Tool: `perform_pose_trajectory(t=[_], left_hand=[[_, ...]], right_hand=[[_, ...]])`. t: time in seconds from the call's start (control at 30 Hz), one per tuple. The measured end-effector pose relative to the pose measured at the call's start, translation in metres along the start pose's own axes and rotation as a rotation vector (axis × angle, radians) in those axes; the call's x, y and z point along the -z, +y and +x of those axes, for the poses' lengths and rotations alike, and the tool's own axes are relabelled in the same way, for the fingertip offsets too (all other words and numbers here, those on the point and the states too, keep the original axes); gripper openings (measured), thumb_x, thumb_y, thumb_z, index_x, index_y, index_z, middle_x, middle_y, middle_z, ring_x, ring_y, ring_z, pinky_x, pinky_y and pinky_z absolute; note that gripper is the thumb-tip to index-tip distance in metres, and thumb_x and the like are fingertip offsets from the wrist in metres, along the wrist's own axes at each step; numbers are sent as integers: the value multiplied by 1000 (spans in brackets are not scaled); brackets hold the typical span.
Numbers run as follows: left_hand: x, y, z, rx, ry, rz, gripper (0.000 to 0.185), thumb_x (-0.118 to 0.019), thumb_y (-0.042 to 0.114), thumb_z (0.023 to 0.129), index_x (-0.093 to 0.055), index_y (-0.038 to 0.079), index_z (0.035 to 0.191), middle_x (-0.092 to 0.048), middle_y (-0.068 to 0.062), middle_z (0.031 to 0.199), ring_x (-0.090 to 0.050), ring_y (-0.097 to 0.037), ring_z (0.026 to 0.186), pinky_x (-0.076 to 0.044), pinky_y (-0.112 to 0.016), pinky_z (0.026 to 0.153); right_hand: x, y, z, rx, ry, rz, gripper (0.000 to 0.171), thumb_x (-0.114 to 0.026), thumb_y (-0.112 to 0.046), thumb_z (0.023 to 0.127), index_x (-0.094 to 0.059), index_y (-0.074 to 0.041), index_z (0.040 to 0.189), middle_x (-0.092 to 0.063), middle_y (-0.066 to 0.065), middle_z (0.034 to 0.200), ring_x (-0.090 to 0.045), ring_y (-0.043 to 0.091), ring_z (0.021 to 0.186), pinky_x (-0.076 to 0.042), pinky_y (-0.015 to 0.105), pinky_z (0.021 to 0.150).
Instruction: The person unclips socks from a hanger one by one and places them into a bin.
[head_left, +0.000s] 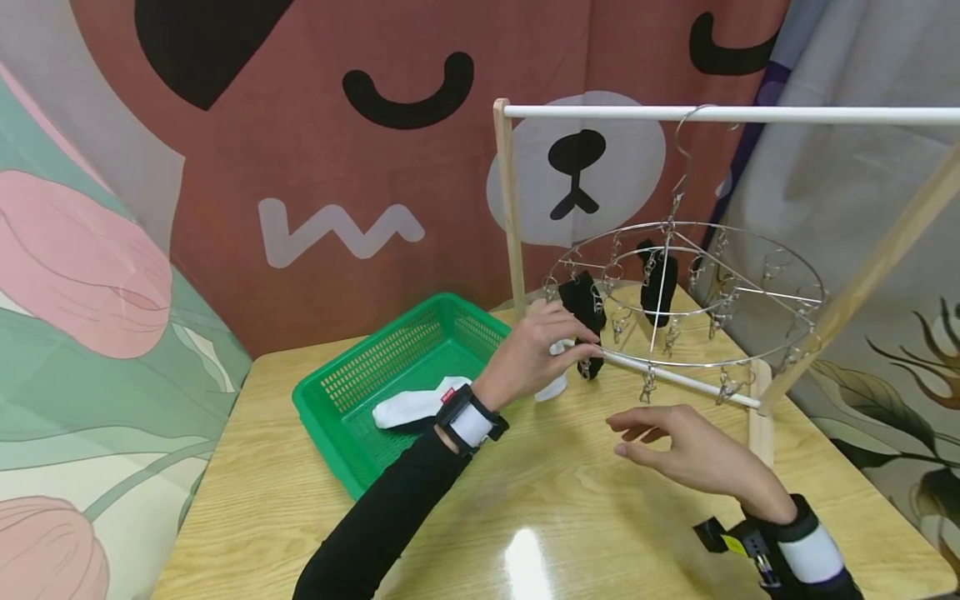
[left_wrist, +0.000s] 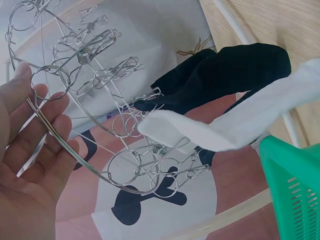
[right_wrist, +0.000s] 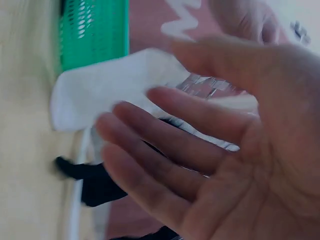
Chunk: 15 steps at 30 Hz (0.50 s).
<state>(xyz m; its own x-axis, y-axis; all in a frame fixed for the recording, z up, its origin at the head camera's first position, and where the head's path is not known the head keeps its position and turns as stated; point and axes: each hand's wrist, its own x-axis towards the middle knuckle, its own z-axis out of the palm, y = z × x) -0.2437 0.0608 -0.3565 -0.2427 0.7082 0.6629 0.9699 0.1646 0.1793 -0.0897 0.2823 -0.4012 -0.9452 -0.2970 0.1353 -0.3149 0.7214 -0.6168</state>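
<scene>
Both hands are bare. Behind the fingers of the left hand (head_left: 536, 350), the wrist carries a white band with a black device strapped on top, marked by a small red tag, and a black long sleeve runs back from it. Behind the fingers of the right hand (head_left: 693, 454), the wrist wears a matching white band with a black mount bearing a small yellow label, and a dark sleeve follows.
</scene>
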Motion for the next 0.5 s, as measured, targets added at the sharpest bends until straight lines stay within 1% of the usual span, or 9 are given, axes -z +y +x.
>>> perform_pose_trajectory(t=[0.07,0.13,0.2,0.23,0.3,0.37,0.4,0.47,0.5], left_hand=[[0,1,2,-16,8,9,13,-82,22,96,-84,13,106,-81,3,99,-61,-13,91,-39,-30,83],[0,3,3,-33,14,14,13,-83,20,96,-84,12,105,-81,3,98,-62,-13,92,-40,-29,83],[-1,5,4,-47,16,9,12,-83,19,95,-84,11,105,-80,2,97,-63,-14,92,-42,-26,82],[-1,6,4,-49,16,-1,13,-82,19,96,-84,10,105,-80,1,97,-63,-14,92,-43,-24,80],[-1,9,4,-45,13,-17,13,-82,18,96,-84,10,105,-80,0,97,-62,-14,91,-44,-19,78],[-2,12,4,-38,13,-29,13,-82,18,96,-84,9,106,-81,0,97,-61,-14,89,-43,-16,75],[-2,13,4,-38,14,-31,13,-82,17,96,-84,8,106,-81,0,96,-61,-14,89,-43,-15,74],[-3,16,5,-46,15,-19,13,-81,17,97,-84,8,106,-81,0,97,-62,-13,89,-44,-15,75],[-4,18,6,-52,16,-12,13,-81,17,97,-84,8,106,-81,0,96,-62,-13,88,-44,-15,75]], right_hand=[[3,-14,-4,49,-15,-26,31,-72,-31,105,-75,-14,131,-78,-2,123,-74,11,102,-61,33,87],[6,-28,-7,96,28,-58,28,-74,-29,103,-76,-17,129,-78,-6,119,-73,7,100,-61,33,85],[7,-42,-9,157,110,-95,27,-79,-22,99,-77,-19,127,-79,-11,115,-73,4,97,-61,31,83],[8,-48,-10,191,161,-118,30,-81,-18,97,-77,-20,126,-79,-12,113,-73,3,96,-61,31,83],[11,-58,-11,282,283,-162,36,-85,-10,91,-78,-20,124,-80,-11,112,-75,6,97,-60,25,86],[14,-65,-8,374,412,-206,26,-82,-19,97,-79,-16,123,-81,-5,113,-77,14,98,-56,17,92],[16,-67,-7,411,472,-237,24,-78,-25,101,-79,-13,122,-81,-2,114,-78,17,98,-54,14,95],[20,-70,-3,469,577,-303,34,-65,-36,108,-79,-8,122,-80,5,114,-77,23,97,-53,12,94],[23,-70,-1,485,615,-345,41,-58,-39,111,-79,-6,122,-80,8,114,-76,26,97,-55,16,93]])
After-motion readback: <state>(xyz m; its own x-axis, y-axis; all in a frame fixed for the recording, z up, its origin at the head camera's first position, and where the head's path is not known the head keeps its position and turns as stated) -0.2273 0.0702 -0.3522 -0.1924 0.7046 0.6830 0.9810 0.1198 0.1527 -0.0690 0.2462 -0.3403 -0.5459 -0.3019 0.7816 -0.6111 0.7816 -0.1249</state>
